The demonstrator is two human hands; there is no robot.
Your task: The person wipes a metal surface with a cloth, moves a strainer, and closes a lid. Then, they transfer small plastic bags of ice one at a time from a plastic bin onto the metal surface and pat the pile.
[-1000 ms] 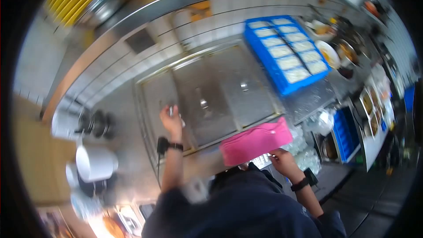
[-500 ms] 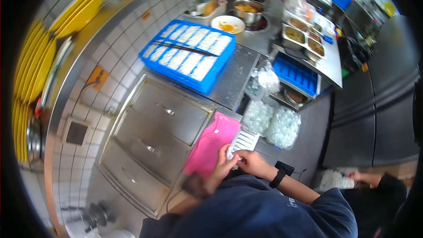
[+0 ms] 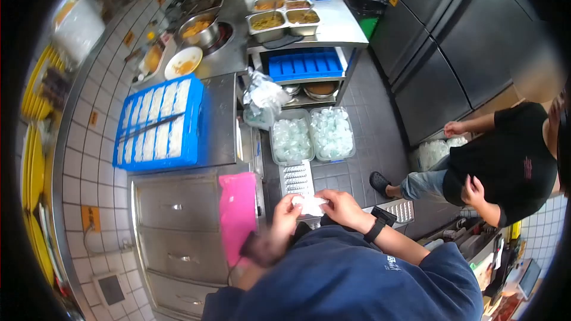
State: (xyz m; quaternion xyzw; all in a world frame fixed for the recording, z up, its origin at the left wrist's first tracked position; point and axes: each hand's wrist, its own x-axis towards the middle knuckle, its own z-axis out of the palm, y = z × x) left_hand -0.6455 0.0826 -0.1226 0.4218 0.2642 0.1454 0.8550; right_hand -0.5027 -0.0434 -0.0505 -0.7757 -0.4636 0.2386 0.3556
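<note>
In front of my chest, my left hand [image 3: 285, 214] and my right hand [image 3: 344, 208] are closed on the two ends of a small crumpled white piece [image 3: 309, 204], thin plastic or paper by its look. My fingertips pinch it from both sides, and it is stretched between them. Just beyond it, lower down, runs a slotted metal floor grate [image 3: 297, 177]. Past the grate stand two clear tubs, a left tub [image 3: 292, 161] and a right tub [image 3: 335, 159], both filled with small bagged portions. A pink cloth [image 3: 237, 217] hangs over the counter edge to the left of my left hand.
To the left, a blue crate [image 3: 194, 137] holds rows of white noodle-like portions, with chopsticks [image 3: 151, 126] across it. Steel drawers [image 3: 172, 207] lie below. Food pans [image 3: 266, 21] stand on the far counter. At right, a person in black [image 3: 505, 160] stands near the fridges [image 3: 440, 41].
My view has turned to the right, bringing the co-worker into sight. Both hands remain together in front of me, and the white piece is now spread between them.
</note>
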